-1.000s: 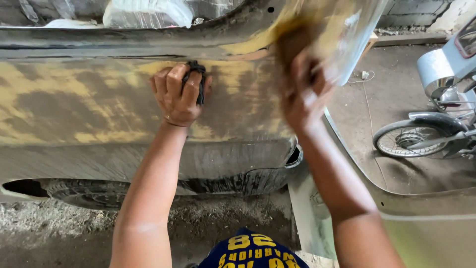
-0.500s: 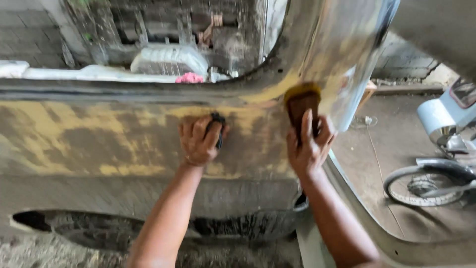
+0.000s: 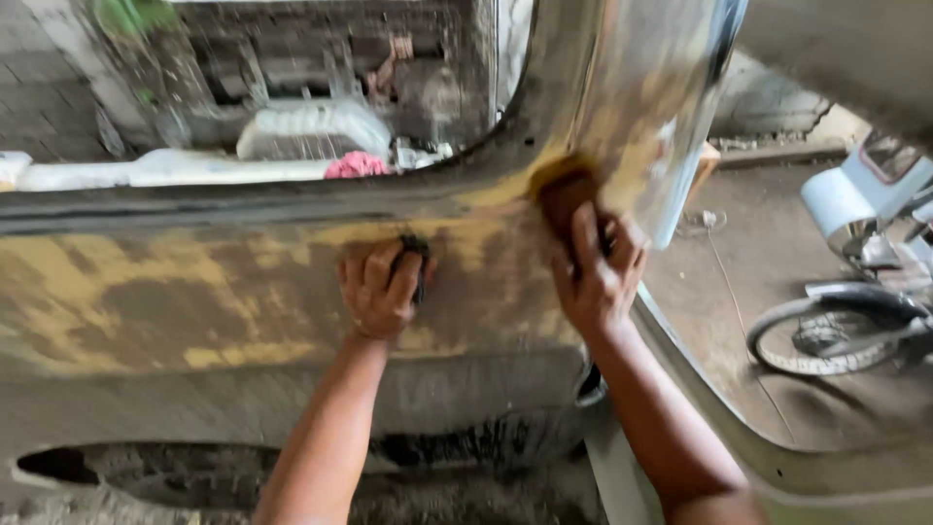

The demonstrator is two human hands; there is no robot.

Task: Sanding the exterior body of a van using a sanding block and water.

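You are in a rough concrete-floored workshop, facing the side of a car body: a grey metal panel [image 3: 194, 321] blotched with yellow filler, with an empty window opening above it and a wheel arch cut-out low down. Through the opening lie white wrapped bundles and a pink rag [image 3: 356, 165]. Off to your right a pale blue motorbike [image 3: 855, 253] stands on the floor, well apart from the panel.

Your left hand [image 3: 381, 290] is curled shut around a small dark sanding block [image 3: 416, 262], pressed flat against the panel just below the window line. Your right hand [image 3: 595, 277] holds a brown sanding pad [image 3: 566, 199] against the curved pillar at the panel's rear edge, fingers spread over it and pushing it onto a yellow patch.

Both pieces look light and slightly yielding, so I would judge they follow the curve if you press with the flat of your fingers rather than pinching the edges. Dust or wet slurry could make them slippery; keep your palm behind each one. The panel itself is stiff and will not give.
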